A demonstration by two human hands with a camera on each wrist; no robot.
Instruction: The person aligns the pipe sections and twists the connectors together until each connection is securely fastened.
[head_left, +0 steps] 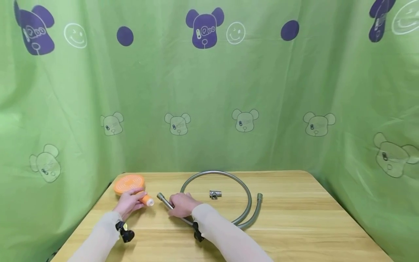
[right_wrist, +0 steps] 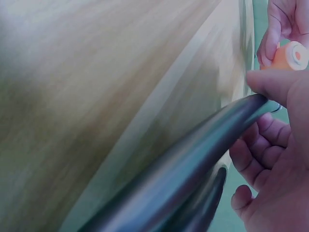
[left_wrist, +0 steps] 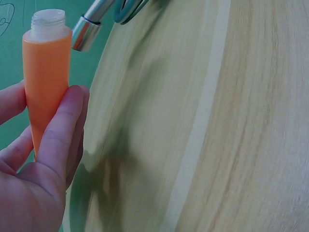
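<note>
An orange shower head (head_left: 129, 183) is at the table's left side, its round face up. My left hand (head_left: 129, 203) grips its handle (left_wrist: 47, 72), whose white threaded end points right toward the hose. My right hand (head_left: 184, 205) pinches a grey metal shower hose (head_left: 250, 200) just behind its end nut (head_left: 160, 196). That nut and the handle's threaded end face each other with a small gap between them. In the right wrist view the hose (right_wrist: 178, 159) runs between thumb and fingers. From there it loops over the table to a second end nut (head_left: 260, 197).
A small metal tee valve (head_left: 215, 194) lies inside the hose's loop. The wooden table (head_left: 311, 225) has green printed curtains (head_left: 209, 87) behind it and on both sides. Each wrist carries a black camera (head_left: 126, 233).
</note>
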